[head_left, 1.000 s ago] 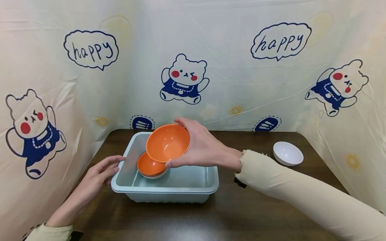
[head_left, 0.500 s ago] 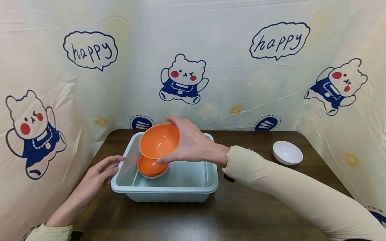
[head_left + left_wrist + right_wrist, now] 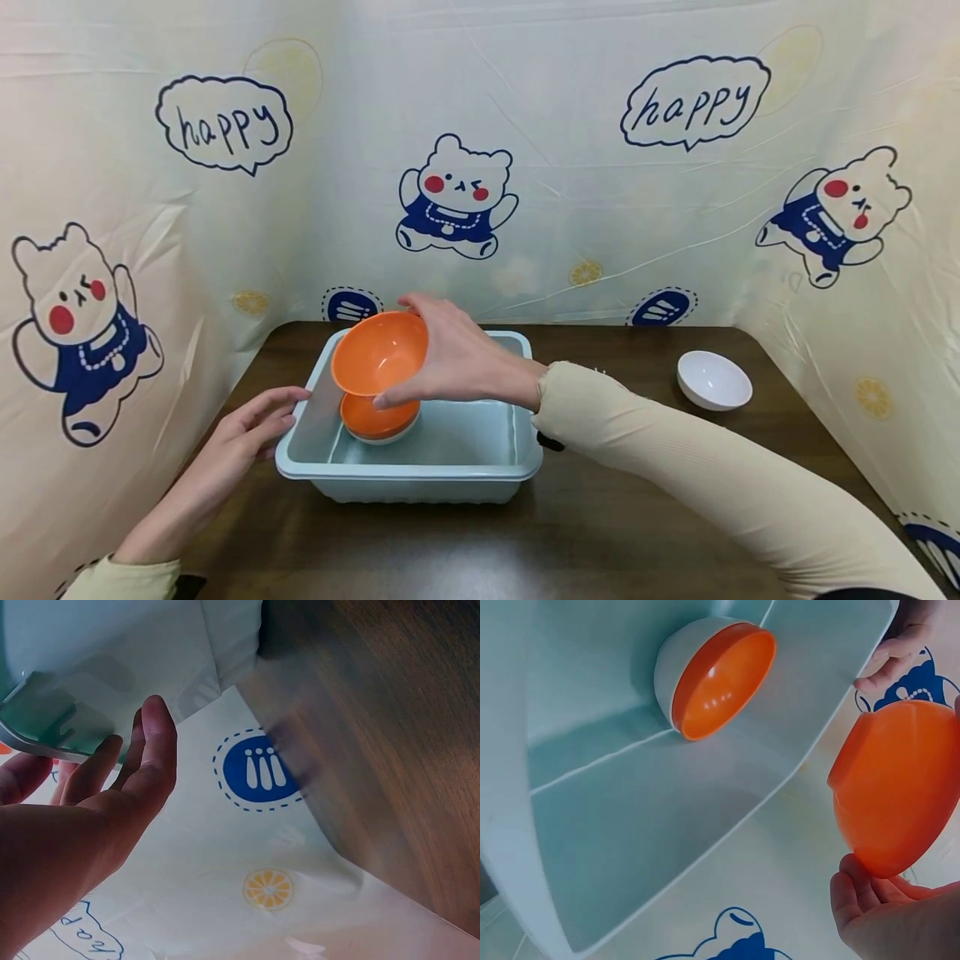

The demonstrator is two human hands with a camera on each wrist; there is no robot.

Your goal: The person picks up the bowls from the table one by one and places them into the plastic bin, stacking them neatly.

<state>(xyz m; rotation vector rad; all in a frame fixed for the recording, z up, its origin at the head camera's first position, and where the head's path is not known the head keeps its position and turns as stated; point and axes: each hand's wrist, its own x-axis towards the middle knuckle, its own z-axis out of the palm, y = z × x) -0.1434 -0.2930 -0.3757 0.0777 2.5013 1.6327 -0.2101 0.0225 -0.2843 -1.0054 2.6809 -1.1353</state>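
My right hand [image 3: 459, 357] grips an orange bowl [image 3: 381, 354] by its side, thumb at the near edge and fingers at the far edge. The bowl is tilted, its inside facing me, over the left part of a pale blue plastic basin [image 3: 408, 472]. Down in that basin another orange bowl [image 3: 727, 682] sits inside a white bowl [image 3: 673, 660]; in the head view the held bowl partly hides them. At the basin's left rim rests my left hand [image 3: 243, 437], fingers loosely extended, fingertips touching the rim and outer wall.
A white bowl [image 3: 715, 381] stands on the dark wooden table [image 3: 645, 517], at the back right. A patterned cloth [image 3: 570, 192] with bears and lettering rises behind the table and along both sides.
My right hand has carried the orange bowl to the left and slightly lower, so it overlaps the bowls in the basin more. The left hand and basin have stayed in place.
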